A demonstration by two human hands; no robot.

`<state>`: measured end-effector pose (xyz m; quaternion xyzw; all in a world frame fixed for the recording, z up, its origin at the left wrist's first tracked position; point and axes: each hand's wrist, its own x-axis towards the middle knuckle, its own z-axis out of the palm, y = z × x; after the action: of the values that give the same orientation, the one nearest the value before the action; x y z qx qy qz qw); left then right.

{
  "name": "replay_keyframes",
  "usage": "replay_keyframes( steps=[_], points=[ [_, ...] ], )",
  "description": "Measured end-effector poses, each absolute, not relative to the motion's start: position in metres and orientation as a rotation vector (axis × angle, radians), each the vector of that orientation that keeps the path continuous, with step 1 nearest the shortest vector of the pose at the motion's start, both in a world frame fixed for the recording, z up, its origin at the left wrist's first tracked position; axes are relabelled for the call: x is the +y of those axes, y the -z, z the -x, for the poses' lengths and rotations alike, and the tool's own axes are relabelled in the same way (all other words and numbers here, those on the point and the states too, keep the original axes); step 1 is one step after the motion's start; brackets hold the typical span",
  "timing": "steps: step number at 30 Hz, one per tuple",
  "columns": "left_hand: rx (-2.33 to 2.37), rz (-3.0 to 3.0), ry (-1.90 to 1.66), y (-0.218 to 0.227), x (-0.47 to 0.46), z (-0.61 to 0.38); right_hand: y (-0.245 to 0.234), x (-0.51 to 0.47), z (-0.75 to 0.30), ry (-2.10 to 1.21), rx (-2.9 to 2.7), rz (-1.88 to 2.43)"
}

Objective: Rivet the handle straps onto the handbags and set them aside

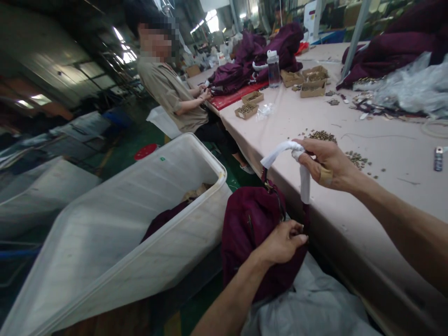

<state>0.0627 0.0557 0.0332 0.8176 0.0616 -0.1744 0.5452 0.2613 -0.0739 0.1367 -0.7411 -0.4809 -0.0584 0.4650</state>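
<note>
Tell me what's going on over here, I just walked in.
A person's right hand grips the white-wrapped handle of a maroon bag, beside a table. The left hand is at the bag's side; whether its fingers grip anything is unclear. A big white bin with maroon fabric inside stands left of the bag. Farther along, a co-worker has both hands by another maroon piece.

Bin (189, 242) left, bag (245, 242) between, table (402, 158) right
</note>
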Motion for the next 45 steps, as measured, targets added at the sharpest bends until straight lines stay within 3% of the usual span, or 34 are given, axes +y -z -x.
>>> replay_keyframes(
  steps=[4, 11, 16, 21, 26, 34, 45],
  points=[
    [0.259, -1.443, 0.277, -0.037, 0.064, -0.045, -0.124, -0.087, -0.279, 0.132, -0.956, 1.868],
    [0.215, -1.6, -0.066, -0.112, 0.058, 0.0, -0.075, -0.105, -0.286, -0.397, -0.63, 1.979],
    [0.127, -1.67, -0.213, -0.159, 0.05, 0.01, -0.048, -0.098, -0.246, -0.795, -1.03, 2.031],
    [0.165, -1.723, -0.018, -0.182, 0.055, -0.001, -0.042, -0.093, -0.211, -0.977, -1.458, 2.02],
    [0.206, -1.741, 0.094, -0.152, 0.072, -0.046, -0.049, -0.118, -0.269, -0.95, -1.347, 2.109],
    [0.214, -1.882, 0.028, -0.092, 0.054, -0.072, -0.035, -0.145, -0.403, -0.187, -0.811, 2.517],
    [0.387, -1.801, 0.017, -0.057, 0.064, -0.075, 0.004, -0.133, -0.463, -0.198, -0.801, 2.673]
  ],
)
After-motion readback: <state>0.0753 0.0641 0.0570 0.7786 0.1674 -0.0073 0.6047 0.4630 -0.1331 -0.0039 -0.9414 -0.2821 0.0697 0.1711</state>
